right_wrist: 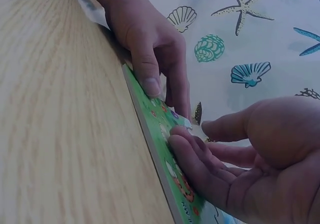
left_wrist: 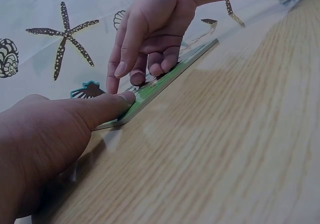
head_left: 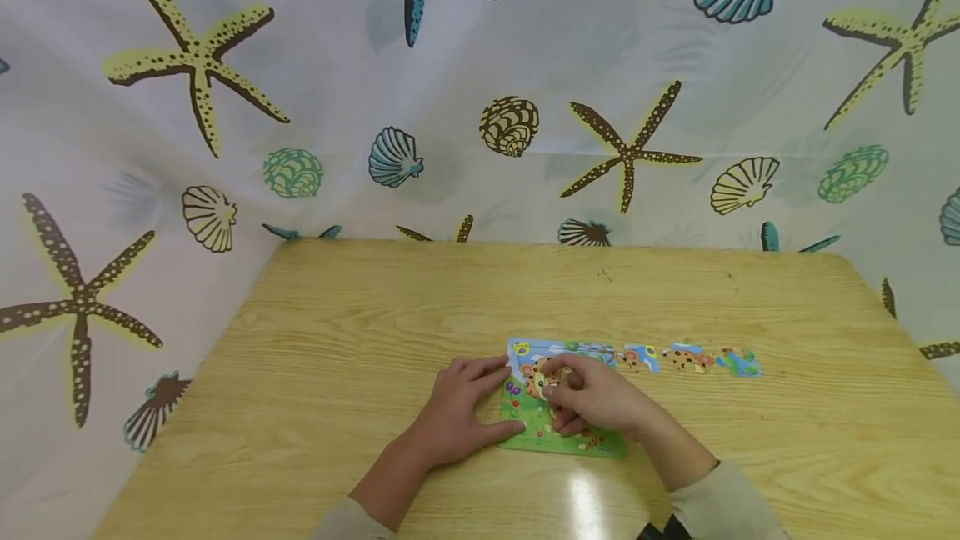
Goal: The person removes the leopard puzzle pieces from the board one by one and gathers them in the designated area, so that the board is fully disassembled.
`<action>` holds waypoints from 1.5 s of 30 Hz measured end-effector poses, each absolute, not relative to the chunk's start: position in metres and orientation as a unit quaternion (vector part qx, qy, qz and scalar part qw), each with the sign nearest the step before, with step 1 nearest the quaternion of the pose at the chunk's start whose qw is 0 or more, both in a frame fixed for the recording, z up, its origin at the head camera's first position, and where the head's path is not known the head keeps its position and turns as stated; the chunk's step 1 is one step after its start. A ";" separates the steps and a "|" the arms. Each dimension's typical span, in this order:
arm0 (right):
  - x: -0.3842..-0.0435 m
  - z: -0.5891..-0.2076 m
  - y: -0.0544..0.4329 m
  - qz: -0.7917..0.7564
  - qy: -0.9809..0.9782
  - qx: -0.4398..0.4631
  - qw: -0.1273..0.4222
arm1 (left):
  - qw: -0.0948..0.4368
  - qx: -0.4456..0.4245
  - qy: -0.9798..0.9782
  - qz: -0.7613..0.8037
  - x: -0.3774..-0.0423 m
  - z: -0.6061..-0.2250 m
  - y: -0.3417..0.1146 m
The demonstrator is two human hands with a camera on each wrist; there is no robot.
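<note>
A jigsaw puzzle board [head_left: 531, 440] with a spotted cartoon animal, green grass and blue sky lies flat on the table. My left hand [head_left: 461, 417] rests at its left side, thumb on the lower left corner and fingers stretched along the left edge. Over the middle of the board is my right hand [head_left: 600, 394], index finger and thumb extended and apart, the other fingers bent and touching the surface. In the right wrist view a pale bit [right_wrist: 187, 124] shows by the right hand's [right_wrist: 260, 164] fingertips. The right hand covers part of the picture.
Right of the board, three loose puzzle pieces lie in a row: a nearer one [head_left: 637, 358], a middle one [head_left: 687, 358] and a far one [head_left: 740, 362]. The wooden table [head_left: 360, 315] meets a cloth [head_left: 450, 90] printed with starfish and shells behind it.
</note>
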State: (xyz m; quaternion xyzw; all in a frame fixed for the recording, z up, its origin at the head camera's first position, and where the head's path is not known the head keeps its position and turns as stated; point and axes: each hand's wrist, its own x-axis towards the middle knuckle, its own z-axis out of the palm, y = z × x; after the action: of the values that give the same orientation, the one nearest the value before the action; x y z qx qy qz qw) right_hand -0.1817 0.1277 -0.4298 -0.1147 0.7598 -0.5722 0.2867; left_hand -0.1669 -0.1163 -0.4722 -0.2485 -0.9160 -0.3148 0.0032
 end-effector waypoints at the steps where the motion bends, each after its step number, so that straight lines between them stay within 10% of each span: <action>1: -0.182 -0.430 0.126 -0.567 0.766 -0.117 0.278 | 0.004 -0.248 -0.917 -0.313 -0.167 -0.473 -0.117; 10: -0.184 -0.425 0.108 -0.508 0.831 -0.091 0.208 | 0.003 -0.247 -0.914 -0.321 -0.167 -0.471 -0.119; 45: -0.200 -0.434 0.112 -0.602 0.756 -0.030 0.256 | -0.007 -0.251 -0.913 -0.322 -0.167 -0.469 -0.120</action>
State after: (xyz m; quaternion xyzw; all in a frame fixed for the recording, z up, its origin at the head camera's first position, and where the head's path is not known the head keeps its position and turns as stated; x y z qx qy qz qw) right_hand -0.1998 0.1116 -0.4341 -0.0302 0.7557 -0.6021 0.2560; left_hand -0.1669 -0.1199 -0.4688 -0.2508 -0.9128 -0.3223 -0.0075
